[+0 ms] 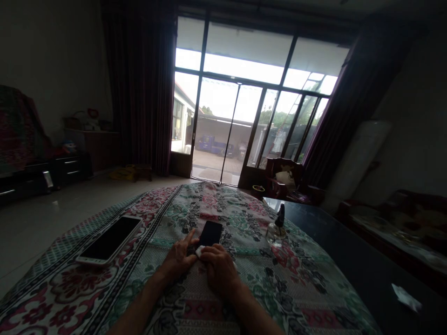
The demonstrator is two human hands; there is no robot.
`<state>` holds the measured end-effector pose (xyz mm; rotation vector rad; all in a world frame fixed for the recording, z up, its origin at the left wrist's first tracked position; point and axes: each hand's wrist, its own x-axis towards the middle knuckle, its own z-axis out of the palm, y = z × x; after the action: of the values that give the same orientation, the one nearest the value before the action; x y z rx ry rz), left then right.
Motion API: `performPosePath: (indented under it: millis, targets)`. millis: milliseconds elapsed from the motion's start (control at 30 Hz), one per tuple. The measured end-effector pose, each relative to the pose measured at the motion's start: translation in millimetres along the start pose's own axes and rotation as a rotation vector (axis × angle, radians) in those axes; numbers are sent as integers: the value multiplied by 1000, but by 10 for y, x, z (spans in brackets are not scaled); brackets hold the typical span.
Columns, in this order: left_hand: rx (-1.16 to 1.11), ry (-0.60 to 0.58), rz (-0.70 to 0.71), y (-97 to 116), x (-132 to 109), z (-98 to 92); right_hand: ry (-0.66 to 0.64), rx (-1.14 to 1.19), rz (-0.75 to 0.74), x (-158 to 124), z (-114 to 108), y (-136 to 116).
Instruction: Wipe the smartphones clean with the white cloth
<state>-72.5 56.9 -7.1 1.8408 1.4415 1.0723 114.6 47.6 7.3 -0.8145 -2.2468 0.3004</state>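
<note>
A small black phone (211, 232) lies face up on a floral cloth (279, 274) in front of me. My left hand (179, 257) rests beside the phone's near left corner, fingers stretched onto its edge. My right hand (220, 269) is closed over a small white wad (199, 251), perhaps a tissue or cotton pad, pressed at the phone's near end. A larger white-framed phone (110, 239) lies to the left on the same cloth.
A small clear spray bottle with a black top (277, 229) stands right of the phone. A dark glossy table (352, 260) at the right holds a white scrap (405, 298). Glass doors (230, 135), a wooden chair (286, 179) and cabinets (70, 167) stand beyond.
</note>
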Motion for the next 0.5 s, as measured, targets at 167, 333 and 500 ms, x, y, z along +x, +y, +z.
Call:
performPosePath:
  millis: [167,333,500]
  targets:
    - [3,-16,-26,74,-19,-30,62,-71,73,-104,-24,57]
    - [2,-11,-28,73,-19,-28,22,-165,167,-12,-57,70]
    - [31,1,-32,50,-3,-14,-66,-292,269,312,-101,267]
